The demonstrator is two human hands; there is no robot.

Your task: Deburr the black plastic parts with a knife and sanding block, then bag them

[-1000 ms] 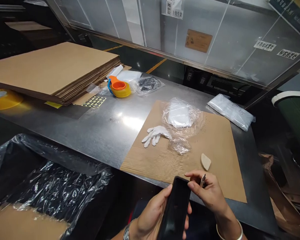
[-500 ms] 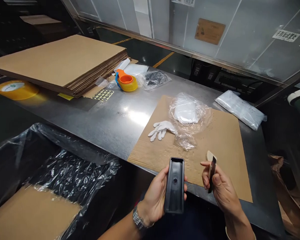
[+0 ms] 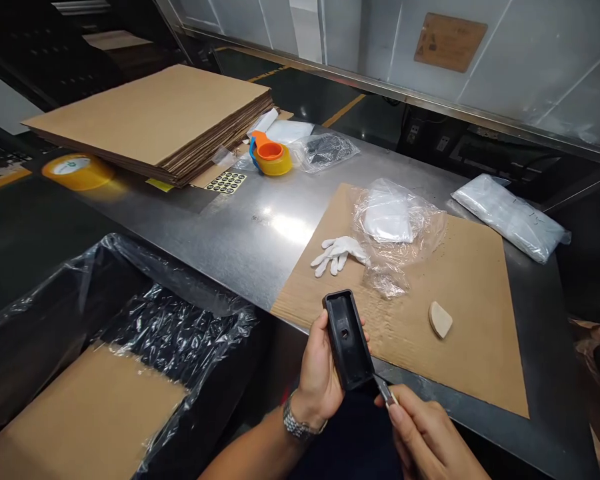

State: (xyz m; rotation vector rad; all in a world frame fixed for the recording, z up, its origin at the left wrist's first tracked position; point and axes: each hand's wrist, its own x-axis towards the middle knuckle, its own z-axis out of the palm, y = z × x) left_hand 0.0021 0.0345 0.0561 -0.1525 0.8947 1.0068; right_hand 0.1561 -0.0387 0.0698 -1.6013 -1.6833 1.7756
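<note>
My left hand [image 3: 321, 373] is wrapped round a black rectangular tray-like part [image 3: 349, 343], tilted with its hollow side and a small central hole facing me. In my right hand [image 3: 423, 427] is a slim knife [image 3: 384, 388], pinched between thumb and fingers. Its tip meets the lower right corner of the black part. A pale beige wedge-shaped block [image 3: 440, 320] lies on the cardboard sheet [image 3: 473, 360] beyond my right hand. Behind the black part rests a white glove [image 3: 339, 255], beside a clear plastic bag [image 3: 390, 220] with white contents.
A stack of cardboard sheets [image 3: 165, 113], a tape dispenser [image 3: 273, 159], a tape roll [image 3: 77, 171] and a sticker sheet [image 3: 226, 182] occupy the metal table's [image 3: 235, 247] left. A wrapped packet [image 3: 510, 217] lies right. A bin lined with black plastic [image 3: 175, 327] stands lower left.
My right hand has moved down and left, bringing the knife to the black part's lower corner. The black part has tilted over to the left at its top. The view has shifted.
</note>
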